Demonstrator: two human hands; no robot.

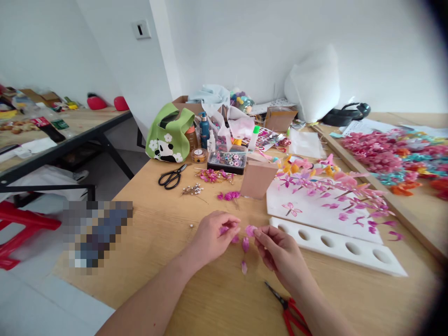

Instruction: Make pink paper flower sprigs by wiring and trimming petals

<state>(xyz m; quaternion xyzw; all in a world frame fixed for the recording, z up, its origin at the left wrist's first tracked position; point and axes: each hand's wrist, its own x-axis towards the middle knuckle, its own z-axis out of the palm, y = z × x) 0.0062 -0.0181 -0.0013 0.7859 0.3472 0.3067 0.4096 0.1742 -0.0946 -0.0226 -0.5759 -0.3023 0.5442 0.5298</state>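
Over the middle of the wooden table, my left hand (217, 233) is closed, its fingers pinched on a small purple petal piece (224, 230). My right hand (278, 247) pinches a pale pink-purple petal (250, 230) between thumb and forefinger, just across from the left fingertips. Between the hands hang or lie a purple petal (245, 243) and a paler one (244, 267) below it; whether they are joined to the held pieces is unclear. Red-handled scissors (293, 317) lie partly under my right forearm.
White foam with round holes (327, 241) and many pink flower sprays (336, 191) are at the right. Black scissors (172, 177), a bead box (227, 162), a cardboard piece (258, 179) and a green bag (170, 135) stand or lie farther back.
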